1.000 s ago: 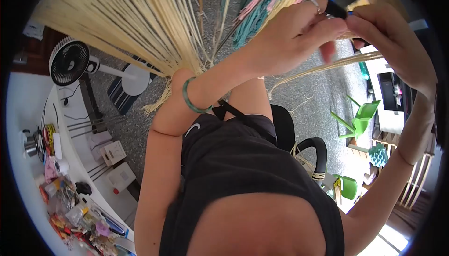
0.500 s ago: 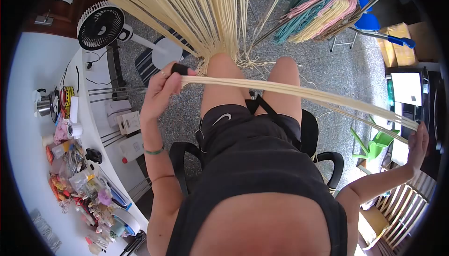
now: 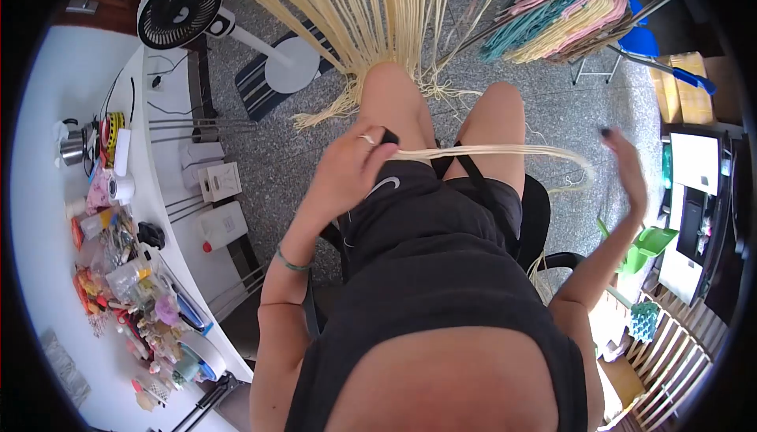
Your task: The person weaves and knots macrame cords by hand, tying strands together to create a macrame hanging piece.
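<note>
A bundle of cream cords [image 3: 489, 149] stretches across my lap, curling into a slack loop at its right end. My left hand [image 3: 347, 165] is closed around the left end of these cords, above my thigh. A black band or wrap [image 3: 389, 138] shows at its fingers, and I cannot tell which. Out to the right, my right hand [image 3: 628, 172] is raised beside the loop, apart from it, with fingers extended and a dark spot at one fingertip. Beyond my knees hangs a wide curtain of cream cords [image 3: 378, 14], its loose ends gathered near the floor.
At left stand a white fan [image 3: 181, 7] and a long white table [image 3: 197, 298] edge with cluttered small items. Teal, pink and cream yarn [image 3: 552, 18] hangs on a rack at upper right. A green dustpan [image 3: 648, 249] and a wooden slatted piece [image 3: 662, 361] are at right.
My left hand has moved right and down toward my lap, still gripping the cords. My right hand has let go of its end and come inward and up; the taut cords have gone slack.
</note>
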`<state>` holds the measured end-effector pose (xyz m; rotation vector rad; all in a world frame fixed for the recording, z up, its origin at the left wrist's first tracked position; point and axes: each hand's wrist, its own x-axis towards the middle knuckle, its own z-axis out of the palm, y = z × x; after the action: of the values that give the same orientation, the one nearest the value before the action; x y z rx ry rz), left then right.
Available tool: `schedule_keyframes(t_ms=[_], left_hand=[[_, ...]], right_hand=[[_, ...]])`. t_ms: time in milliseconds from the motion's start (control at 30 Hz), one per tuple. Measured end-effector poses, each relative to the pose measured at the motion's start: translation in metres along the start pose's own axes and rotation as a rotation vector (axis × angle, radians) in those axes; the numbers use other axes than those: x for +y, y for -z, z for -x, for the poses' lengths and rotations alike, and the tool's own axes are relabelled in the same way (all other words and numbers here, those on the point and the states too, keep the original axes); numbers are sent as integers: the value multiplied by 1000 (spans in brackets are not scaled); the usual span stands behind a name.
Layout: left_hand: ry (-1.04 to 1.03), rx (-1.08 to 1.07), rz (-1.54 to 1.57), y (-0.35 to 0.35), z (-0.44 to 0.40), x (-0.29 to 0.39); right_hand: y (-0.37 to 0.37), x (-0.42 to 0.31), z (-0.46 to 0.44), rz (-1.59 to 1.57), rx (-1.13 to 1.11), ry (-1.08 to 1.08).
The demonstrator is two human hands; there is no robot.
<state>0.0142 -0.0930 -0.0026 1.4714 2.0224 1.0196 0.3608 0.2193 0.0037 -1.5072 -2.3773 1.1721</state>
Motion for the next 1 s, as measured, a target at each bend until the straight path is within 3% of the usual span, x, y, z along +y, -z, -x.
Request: schedule_keyframes(t_ms=[33,100,133,167,233,333,467,567,667,800,867,933,1000], left_hand=[[10,5,-5,-8,3,6],[-67,108,-116,-21,7,18],[-60,110,-130,-24,9,20],[-51,125,-117,-26,9,21],[-13,160,-132,-24,13,20],[89,190,-40,-15,24,16],[164,152,92,-15,39,3],[210,84,213,-22,47,-7],[227,34,246,-27,50,-19],[399,1,488,-28,51,-20],[429,36,571,-31,49,-21],[366,103,736,-31,47,-19],[373,119,777,-22,50,-17]], right_hand=[[-40,-47,-5,60,-138,311],[-127,-99,16,-232,-170,438],[-153,-143,25,-318,-325,432],[-183,-151,19,-514,-497,591],[-216,-177,25,-571,-780,474],[-233,-189,40,-637,-616,564],[-219,-177,45,-445,-692,507],[-227,-154,44,-433,-790,606],[-229,-142,42,-460,-812,566],[-228,-135,39,-409,-987,318],[-238,-137,42,-602,-970,444],[-239,-155,48,-605,-957,386],[-249,-159,46,-616,-824,497]])
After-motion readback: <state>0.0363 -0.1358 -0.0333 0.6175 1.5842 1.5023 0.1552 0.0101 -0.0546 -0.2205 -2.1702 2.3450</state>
